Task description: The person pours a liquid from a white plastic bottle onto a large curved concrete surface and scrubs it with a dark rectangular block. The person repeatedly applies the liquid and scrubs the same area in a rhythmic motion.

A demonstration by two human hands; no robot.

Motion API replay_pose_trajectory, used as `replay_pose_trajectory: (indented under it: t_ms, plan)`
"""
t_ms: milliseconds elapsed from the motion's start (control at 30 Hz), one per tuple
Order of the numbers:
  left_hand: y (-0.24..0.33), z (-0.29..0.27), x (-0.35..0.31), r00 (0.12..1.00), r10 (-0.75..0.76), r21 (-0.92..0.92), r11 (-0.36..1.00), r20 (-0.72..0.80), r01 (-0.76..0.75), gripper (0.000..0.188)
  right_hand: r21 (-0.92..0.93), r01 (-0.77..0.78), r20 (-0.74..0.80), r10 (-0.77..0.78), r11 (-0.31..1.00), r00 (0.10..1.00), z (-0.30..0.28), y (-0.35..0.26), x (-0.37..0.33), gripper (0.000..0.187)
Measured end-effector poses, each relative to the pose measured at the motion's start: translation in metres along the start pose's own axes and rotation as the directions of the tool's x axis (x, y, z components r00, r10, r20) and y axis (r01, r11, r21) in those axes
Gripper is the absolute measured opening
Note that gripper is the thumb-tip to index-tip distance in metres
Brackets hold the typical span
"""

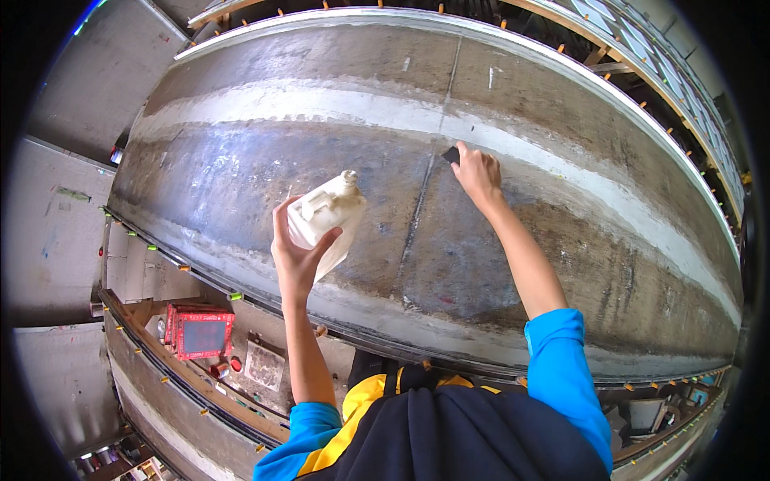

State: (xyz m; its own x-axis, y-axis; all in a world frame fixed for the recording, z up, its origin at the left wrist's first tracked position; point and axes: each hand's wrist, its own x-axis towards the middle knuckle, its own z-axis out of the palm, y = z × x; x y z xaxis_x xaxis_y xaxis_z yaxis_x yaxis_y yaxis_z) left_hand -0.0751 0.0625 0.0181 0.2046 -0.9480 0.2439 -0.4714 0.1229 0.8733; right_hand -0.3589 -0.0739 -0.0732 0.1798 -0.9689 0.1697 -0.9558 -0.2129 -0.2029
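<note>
A whitish plastic jug (343, 210) with a narrow neck is held over the long table (497, 272). My left hand (296, 255) is closed round its near left side, thumb across the front. The neck points away from me. Further right, my right hand (480, 175) pinches a small flat black piece (451, 154) at the table surface; its exact kind cannot be made out. That piece is beside the dark seam (419, 212) running across the table, close to a pale band (321, 103). Whether the jug touches the table is hard to tell.
Orange and green pegs line the table edges. Below the near edge at left lie a red-framed screen (203, 335), a small red can (219, 370) and a stained board (264, 365). Another long table (172, 429) stands behind me, and more racks (618, 44) stand beyond the far edge.
</note>
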Motion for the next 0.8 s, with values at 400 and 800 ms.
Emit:
replay_pose_trajectory:
  t_ms: [400, 800]
  plan:
    - [-0.03, -0.022, 0.021, 0.996, 0.069, 0.037, 0.997, 0.052, -0.071, 0.068, 0.099, 0.23, 0.323, -0.25, 0.968, 0.913, -0.024, -0.104, -0.142, 0.018]
    - [-0.037, -0.019, 0.039, 0.93, 0.152, -0.077, 0.988, 0.334, -0.133, 0.069, 0.128, 0.276, 0.114, -0.291, 0.953, 0.95, -0.017, -0.153, -0.221, 0.028]
